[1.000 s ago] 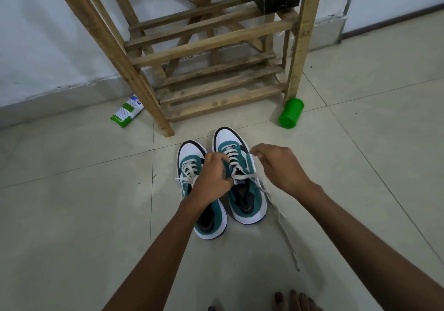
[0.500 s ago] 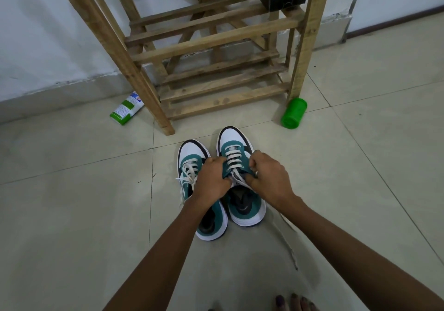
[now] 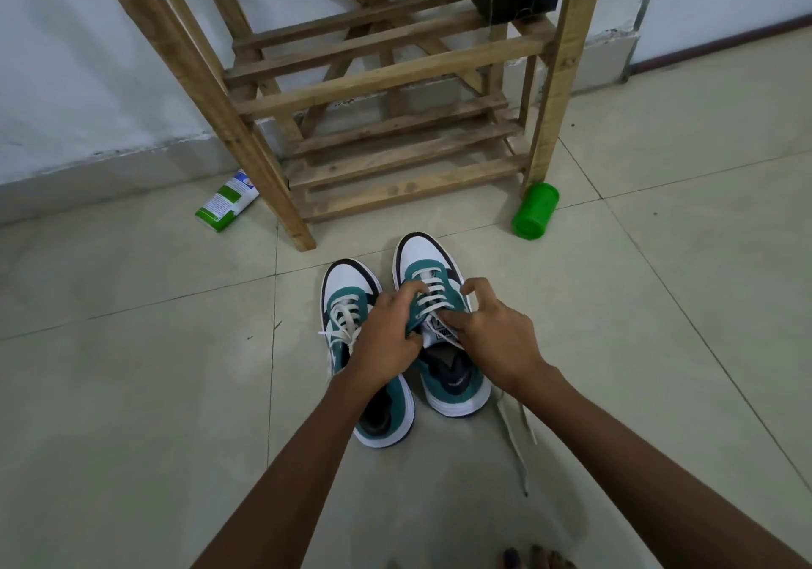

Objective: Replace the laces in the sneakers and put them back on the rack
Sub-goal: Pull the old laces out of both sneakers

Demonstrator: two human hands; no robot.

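- Left hand [image 3: 386,340] grips the right teal-and-white sneaker's [image 3: 444,349] lace flap.
- Right hand [image 3: 496,340] pinches its white lace [image 3: 433,300] (fingers curled).
- Wooden slatted rack [image 3: 395,129] stands beyond.

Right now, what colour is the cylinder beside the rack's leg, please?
Bright green, clearest in the head view.

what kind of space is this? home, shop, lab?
Most likely a plain room in a home, perhaps an entryway. Pointers: a rough wooden shoe rack against a white wall, a tiled floor, and a pair of sneakers being laced on that floor.
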